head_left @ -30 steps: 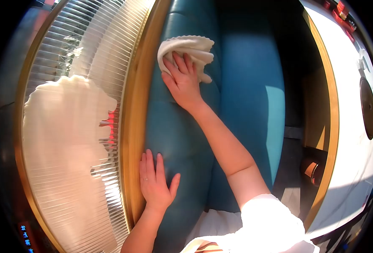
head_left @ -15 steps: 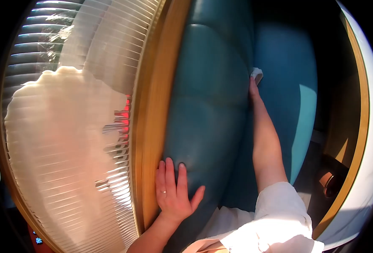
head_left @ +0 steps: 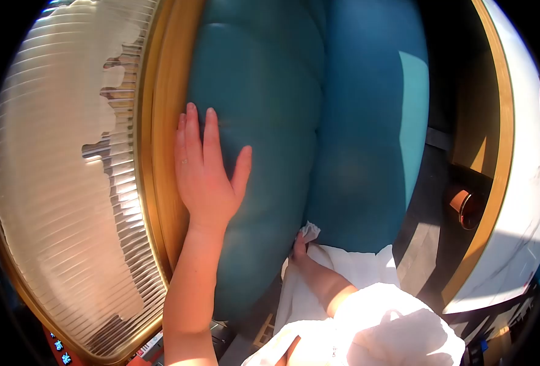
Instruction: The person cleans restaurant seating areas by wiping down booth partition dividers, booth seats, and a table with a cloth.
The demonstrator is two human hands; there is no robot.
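Note:
My left hand (head_left: 206, 174) lies flat on the blue-green padded backrest (head_left: 257, 122), its fingers spread and the outer ones at the wooden frame (head_left: 166, 110). A thin ring shows on one finger. Down by the seam between backrest and seat cushion (head_left: 361, 152), my right hand (head_left: 300, 245) is closed on a white cloth (head_left: 310, 232). Only a small crumpled part of the cloth sticks out, and the backrest edge hides some of the fingers.
Ribbed glass (head_left: 56, 183) in a gold-edged frame stands at the left. To the right is a white marble-look table (head_left: 489, 262) with a wooden edge, and a brown object (head_left: 460, 201) sits beneath it. Sunlight falls on the dark floor (head_left: 419, 256).
My right hand has come down from the upper backrest along the seam towards my body with the cloth. The cloth went from spread out to bunched. The view has shifted too.

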